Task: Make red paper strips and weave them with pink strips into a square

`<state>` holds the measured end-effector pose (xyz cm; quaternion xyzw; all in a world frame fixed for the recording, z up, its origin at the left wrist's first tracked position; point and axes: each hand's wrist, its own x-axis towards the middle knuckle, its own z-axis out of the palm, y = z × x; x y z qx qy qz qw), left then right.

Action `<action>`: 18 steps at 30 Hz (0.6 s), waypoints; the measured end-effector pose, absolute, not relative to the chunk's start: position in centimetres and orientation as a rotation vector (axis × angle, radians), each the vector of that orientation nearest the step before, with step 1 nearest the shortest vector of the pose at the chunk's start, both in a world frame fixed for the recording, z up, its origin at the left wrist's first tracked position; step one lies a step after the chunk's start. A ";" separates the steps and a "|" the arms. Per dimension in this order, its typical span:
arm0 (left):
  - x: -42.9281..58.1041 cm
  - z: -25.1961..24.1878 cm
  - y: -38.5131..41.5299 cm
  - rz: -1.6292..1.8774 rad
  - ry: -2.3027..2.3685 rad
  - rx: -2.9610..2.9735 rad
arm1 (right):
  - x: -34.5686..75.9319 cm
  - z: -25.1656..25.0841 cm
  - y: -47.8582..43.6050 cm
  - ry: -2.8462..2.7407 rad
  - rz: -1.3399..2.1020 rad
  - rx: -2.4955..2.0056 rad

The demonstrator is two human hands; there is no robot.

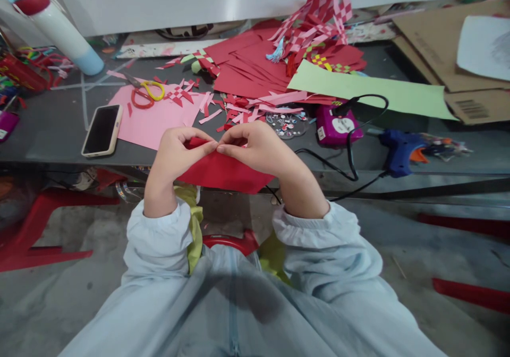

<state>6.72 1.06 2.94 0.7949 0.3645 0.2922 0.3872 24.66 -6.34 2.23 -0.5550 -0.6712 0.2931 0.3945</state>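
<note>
Dark grey tabletop (48, 140), smooth and dull, stretches beneath a pale upright panel (179, 1). At its near edge, the left hand (178, 152) and right hand (253, 147) both pinch the upper edge of a red sheet (225, 173), thumbs against curled forefingers. Whether their thumb tips touch I cannot tell. The sheet, thin and plain, slants below the fingers, which hide part of it.

Just beyond the red sheet lie curling paper strips (239, 115) and a clear dish (287, 126) of small shiny beads. To its left are a flat pink sheet (137, 131), scissors (142, 85) with red and yellow handles, and a glossy-screened phone (102, 128). To its right, a looping black cable (349, 155) crosses the way towards a purple box (338, 128) and a blue glue gun (397, 147). Farther beyond it sit stacked red papers (247, 62), chequered woven pieces (308, 30) and a long green strip (374, 92).
</note>
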 end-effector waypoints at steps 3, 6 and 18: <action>6.6 3.0 1.0 0.727 0.910 2.049 | 24.7 2.4 -6.4 -1.729 0.755 -1.428; 6.3 3.1 1.1 0.730 0.915 2.026 | 24.9 2.8 -6.6 -1.741 0.766 -1.458; 4.5 2.5 2.6 0.928 0.897 1.831 | 26.7 2.5 -7.0 -1.765 0.805 -1.544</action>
